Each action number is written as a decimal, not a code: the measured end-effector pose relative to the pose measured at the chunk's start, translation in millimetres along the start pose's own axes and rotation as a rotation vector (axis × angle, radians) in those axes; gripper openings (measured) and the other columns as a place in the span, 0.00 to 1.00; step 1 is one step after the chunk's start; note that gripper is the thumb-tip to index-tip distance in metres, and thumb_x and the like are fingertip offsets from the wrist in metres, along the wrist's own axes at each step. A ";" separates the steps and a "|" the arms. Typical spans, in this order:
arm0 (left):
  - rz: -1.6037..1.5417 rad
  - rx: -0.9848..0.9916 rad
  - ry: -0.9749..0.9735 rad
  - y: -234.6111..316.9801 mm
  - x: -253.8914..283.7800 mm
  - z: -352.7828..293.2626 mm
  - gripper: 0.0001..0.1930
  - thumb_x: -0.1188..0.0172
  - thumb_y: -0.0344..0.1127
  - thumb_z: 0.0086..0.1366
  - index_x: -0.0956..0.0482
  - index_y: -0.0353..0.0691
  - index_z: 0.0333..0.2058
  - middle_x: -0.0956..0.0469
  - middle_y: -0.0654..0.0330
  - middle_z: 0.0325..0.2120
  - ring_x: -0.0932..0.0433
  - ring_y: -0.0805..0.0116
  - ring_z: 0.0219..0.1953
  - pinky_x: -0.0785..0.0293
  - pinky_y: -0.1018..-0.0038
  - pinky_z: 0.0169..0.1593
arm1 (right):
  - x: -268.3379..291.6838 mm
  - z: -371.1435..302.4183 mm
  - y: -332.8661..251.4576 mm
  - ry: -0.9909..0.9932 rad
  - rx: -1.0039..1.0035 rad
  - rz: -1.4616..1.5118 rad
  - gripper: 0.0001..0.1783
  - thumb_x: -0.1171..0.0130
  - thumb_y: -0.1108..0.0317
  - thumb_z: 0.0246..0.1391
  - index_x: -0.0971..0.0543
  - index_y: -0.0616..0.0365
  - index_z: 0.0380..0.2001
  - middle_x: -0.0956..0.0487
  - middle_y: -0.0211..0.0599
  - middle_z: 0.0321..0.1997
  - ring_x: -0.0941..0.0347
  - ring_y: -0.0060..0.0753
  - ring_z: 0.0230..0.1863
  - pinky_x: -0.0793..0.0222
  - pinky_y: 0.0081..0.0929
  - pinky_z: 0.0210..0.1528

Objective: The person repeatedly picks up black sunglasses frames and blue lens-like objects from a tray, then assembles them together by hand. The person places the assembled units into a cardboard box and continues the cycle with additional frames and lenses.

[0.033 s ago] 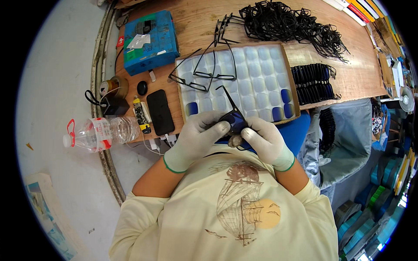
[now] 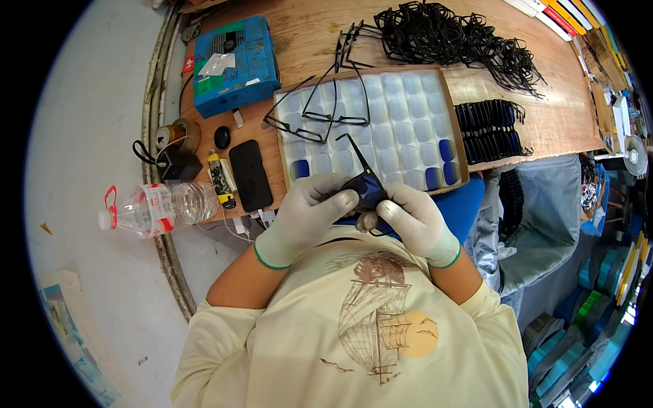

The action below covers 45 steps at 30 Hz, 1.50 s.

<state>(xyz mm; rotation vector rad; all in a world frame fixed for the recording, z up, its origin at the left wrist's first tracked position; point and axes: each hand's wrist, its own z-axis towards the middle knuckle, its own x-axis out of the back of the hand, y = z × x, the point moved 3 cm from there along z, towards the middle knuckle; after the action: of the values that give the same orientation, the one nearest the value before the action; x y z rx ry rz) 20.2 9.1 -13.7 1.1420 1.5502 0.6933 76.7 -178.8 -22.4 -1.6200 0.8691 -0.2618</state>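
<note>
Close to my body I hold a pair of dark-lensed glasses point(image 2: 368, 191) with a black frame, one temple pointing up and away. My left hand point(image 2: 309, 212), in a pale glove with a green cuff, pinches the left side with thumb and fingers. On the other side my right hand point(image 2: 411, 219), gloved alike, is closed on the frame; some fingers are hidden behind it. Just beyond lies a shallow cardboard tray point(image 2: 465, 163) with rows of clear lenses and a few dark blue lenses point(image 2: 446, 150). Two black eyeglass frames point(image 2: 296, 130) without dark lenses rest on its left part.
A large heap of black frames point(image 2: 435, 34) lies at the back. Folded glasses point(image 2: 491, 129) stand in rows right of the tray. To the left are a blue box point(image 2: 238, 85), a phone point(image 2: 251, 175), a cutter point(image 2: 220, 178) and a plastic bottle point(image 2: 160, 209). A grey-lined bin point(image 2: 544, 217) stands right.
</note>
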 end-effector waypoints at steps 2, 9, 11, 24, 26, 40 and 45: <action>-0.120 0.009 -0.097 5.7 1.2 0.5 0.16 0.41 0.32 0.72 0.20 0.24 0.51 0.16 0.56 0.38 0.19 0.71 0.41 0.22 0.73 0.48 | 0.7 -0.9 -1.1 -0.028 -0.008 0.027 0.15 0.52 0.69 0.69 0.22 0.70 0.50 0.16 0.37 0.38 0.23 0.24 0.40 0.26 0.26 0.47; 0.008 -0.016 -0.069 7.8 0.1 2.0 0.15 0.42 0.31 0.72 0.20 0.24 0.50 0.16 0.57 0.37 0.19 0.71 0.39 0.22 0.73 0.46 | -0.3 2.0 -4.4 0.048 0.042 -0.056 0.14 0.49 0.69 0.68 0.20 0.69 0.44 0.16 0.37 0.34 0.21 0.25 0.36 0.25 0.26 0.44; 0.060 -0.017 0.000 -0.9 1.8 2.2 0.14 0.41 0.31 0.72 0.20 0.25 0.50 0.16 0.57 0.37 0.19 0.72 0.39 0.22 0.73 0.46 | -1.3 -0.2 -7.3 0.100 0.082 -0.190 0.12 0.49 0.69 0.67 0.20 0.69 0.40 0.16 0.38 0.31 0.21 0.26 0.34 0.25 0.26 0.42; 0.192 -0.092 0.058 0.4 -3.3 -3.5 0.10 0.38 0.33 0.70 0.18 0.29 0.41 0.18 0.63 0.34 0.24 0.78 0.36 0.25 0.76 0.41 | 0.4 -4.4 -9.4 0.004 0.034 -0.070 0.12 0.46 0.70 0.65 0.19 0.68 0.39 0.15 0.38 0.34 0.20 0.25 0.37 0.24 0.27 0.43; 0.155 -0.087 0.018 7.8 -4.7 -5.1 0.10 0.39 0.33 0.71 0.18 0.29 0.41 0.18 0.63 0.34 0.23 0.78 0.36 0.25 0.76 0.41 | 4.0 -4.1 -10.7 -0.039 0.001 -0.071 0.12 0.46 0.69 0.66 0.18 0.68 0.40 0.15 0.38 0.34 0.21 0.25 0.37 0.25 0.27 0.44; 0.559 -0.180 0.126 25.3 -9.9 -3.3 0.11 0.37 0.34 0.69 0.15 0.30 0.39 0.18 0.57 0.31 0.21 0.73 0.32 0.26 0.73 0.36 | -5.6 -2.8 -18.9 0.169 0.129 -0.352 0.13 0.46 0.66 0.67 0.18 0.66 0.35 0.15 0.40 0.28 0.19 0.29 0.30 0.25 0.27 0.37; 0.717 -0.242 0.063 34.1 -17.1 -3.3 0.11 0.38 0.34 0.68 0.17 0.30 0.39 0.19 0.54 0.29 0.21 0.70 0.31 0.26 0.70 0.36 | 8.3 1.3 -24.2 0.114 0.108 -0.358 0.13 0.45 0.66 0.66 0.18 0.66 0.35 0.15 0.40 0.26 0.19 0.29 0.29 0.25 0.27 0.35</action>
<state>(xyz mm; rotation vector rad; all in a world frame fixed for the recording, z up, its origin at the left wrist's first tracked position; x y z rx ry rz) 27.8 6.8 23.8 1.5014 1.0426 1.3592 92.7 -183.2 -2.9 -1.6646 0.6328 -0.6468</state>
